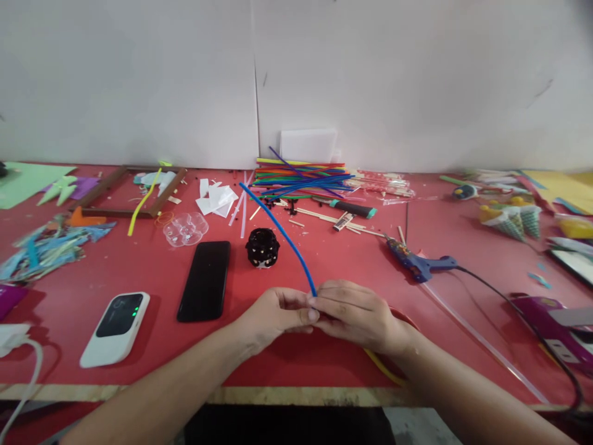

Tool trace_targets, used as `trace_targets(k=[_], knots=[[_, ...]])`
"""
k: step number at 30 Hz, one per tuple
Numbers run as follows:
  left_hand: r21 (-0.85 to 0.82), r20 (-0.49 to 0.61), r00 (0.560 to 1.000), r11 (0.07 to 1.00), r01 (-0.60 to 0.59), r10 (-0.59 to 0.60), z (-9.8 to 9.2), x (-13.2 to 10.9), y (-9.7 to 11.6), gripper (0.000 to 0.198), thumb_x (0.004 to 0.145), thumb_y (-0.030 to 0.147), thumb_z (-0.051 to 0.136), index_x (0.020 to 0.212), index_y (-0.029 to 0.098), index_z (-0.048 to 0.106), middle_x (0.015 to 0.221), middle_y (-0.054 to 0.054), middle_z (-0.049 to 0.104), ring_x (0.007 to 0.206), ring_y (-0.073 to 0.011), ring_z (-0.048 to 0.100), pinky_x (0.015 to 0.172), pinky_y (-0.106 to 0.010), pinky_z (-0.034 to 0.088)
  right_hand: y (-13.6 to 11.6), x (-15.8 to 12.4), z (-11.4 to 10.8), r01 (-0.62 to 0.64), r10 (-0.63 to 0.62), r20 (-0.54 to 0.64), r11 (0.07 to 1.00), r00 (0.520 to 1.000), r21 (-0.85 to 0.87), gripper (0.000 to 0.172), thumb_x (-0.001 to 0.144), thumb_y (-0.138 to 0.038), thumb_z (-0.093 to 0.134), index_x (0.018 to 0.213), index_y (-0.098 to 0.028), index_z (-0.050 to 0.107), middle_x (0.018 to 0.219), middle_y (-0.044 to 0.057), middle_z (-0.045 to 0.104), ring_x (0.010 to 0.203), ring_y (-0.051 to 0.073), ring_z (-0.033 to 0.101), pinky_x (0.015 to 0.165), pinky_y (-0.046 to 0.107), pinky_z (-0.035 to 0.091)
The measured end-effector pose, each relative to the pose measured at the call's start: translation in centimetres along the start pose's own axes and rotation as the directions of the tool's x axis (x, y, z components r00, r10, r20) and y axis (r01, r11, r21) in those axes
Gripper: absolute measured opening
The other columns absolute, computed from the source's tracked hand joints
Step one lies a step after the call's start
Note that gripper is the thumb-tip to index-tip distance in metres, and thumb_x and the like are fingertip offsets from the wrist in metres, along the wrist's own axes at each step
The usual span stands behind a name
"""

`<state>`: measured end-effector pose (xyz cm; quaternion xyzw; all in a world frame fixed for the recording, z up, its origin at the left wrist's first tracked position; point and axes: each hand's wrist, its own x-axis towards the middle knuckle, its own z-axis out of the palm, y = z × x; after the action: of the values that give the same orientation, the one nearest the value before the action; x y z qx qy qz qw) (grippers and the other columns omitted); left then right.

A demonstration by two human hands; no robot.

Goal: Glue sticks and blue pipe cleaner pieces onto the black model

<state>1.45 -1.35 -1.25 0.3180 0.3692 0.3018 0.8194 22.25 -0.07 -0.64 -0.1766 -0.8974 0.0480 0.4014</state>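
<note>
A glossy red tabletop point(333, 253) is spread with craft materials, most of them lying toward its back edge. A brown, rectangular, wood-like frame point(170, 193) is laid near the back left corner. At the middle of the back edge, a bundle of thin multicoloured stems point(301, 179) is heaped loose, so plenty of stock appears to be left unused.

Near the middle of the front edge, one flexible blue stem point(291, 242) is held above the tabletop, its free tip pointed toward the back edge. Its lower part is gripped by the closed fingers of the right hand point(354, 312) and pinched between the thumb and fingers of the left hand point(273, 316). Only a gentle curve is shown in the visible length, so little shaping seems to be done; whether anything is formed at the covered end cannot be told.

A dark blue glue gun point(412, 262) is set down toward the right edge, held by neither hand. A small, round, shiny black piece with pale markings point(262, 247) is left standing beyond the left hand, with no stem seen joined to it.
</note>
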Motion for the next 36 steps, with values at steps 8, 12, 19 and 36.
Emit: trace_targets(k=[8,12,19,36], knots=[[-0.106,0.089,0.993,0.991,0.082,-0.072,-0.2,0.1,0.4,0.039,0.053,0.038,0.098,0.074,0.013,0.078,0.076,0.0,0.073,0.075,-0.0098,0.069,0.074,-0.021,0.058,-0.3,0.8,-0.3,-0.024,0.024,-0.037,1.0,0.999,-0.005,0.035,0.09,-0.018,0.07,0.124,-0.016,0.064,0.096,0.009,0.077,0.09,0.017,0.074,0.087,0.032,0.064],[-0.132,0.106,0.989,0.985,0.115,-0.101,-0.3,0.1,0.4,0.04,0.052,0.037,0.098,0.076,0.013,0.078,0.079,-0.001,0.074,0.077,-0.01,0.07,0.077,-0.022,0.059,-0.6,1.3,-0.4,-0.017,0.018,-0.075,1.0,0.997,0.006,0.029,0.091,-0.019,0.068,0.12,-0.016,0.066,0.093,0.008,0.076,0.087,0.016,0.074,0.086,0.029,0.064],[-0.109,0.109,0.992,0.991,0.072,-0.06,-0.1,0.0,0.3,0.042,0.051,0.038,0.099,0.073,0.013,0.073,0.07,0.003,0.067,0.07,-0.0082,0.067,0.072,-0.022,0.059,-0.5,0.7,-0.1,-0.014,0.017,-0.049,0.998,0.999,0.063,0.034,0.09,-0.018,0.071,0.123,-0.015,0.064,0.1,0.009,0.077,0.095,0.017,0.074,0.09,0.031,0.063],[0.073,-0.137,0.981,0.989,-0.126,0.135,-0.8,-0.1,1.5,0.036,0.073,0.045,0.085,0.086,0.014,0.071,0.091,-0.005,0.074,0.075,-0.0123,0.068,0.055,-0.019,0.057,-2.6,-3.2,-7.1,-0.501,0.738,0.393,0.667,0.549,-0.552,0.012,0.089,-0.03,0.06,0.089,-0.019,0.065,0.085,0.008,0.069,0.07,0.025,0.07,0.058,0.038,0.056]])
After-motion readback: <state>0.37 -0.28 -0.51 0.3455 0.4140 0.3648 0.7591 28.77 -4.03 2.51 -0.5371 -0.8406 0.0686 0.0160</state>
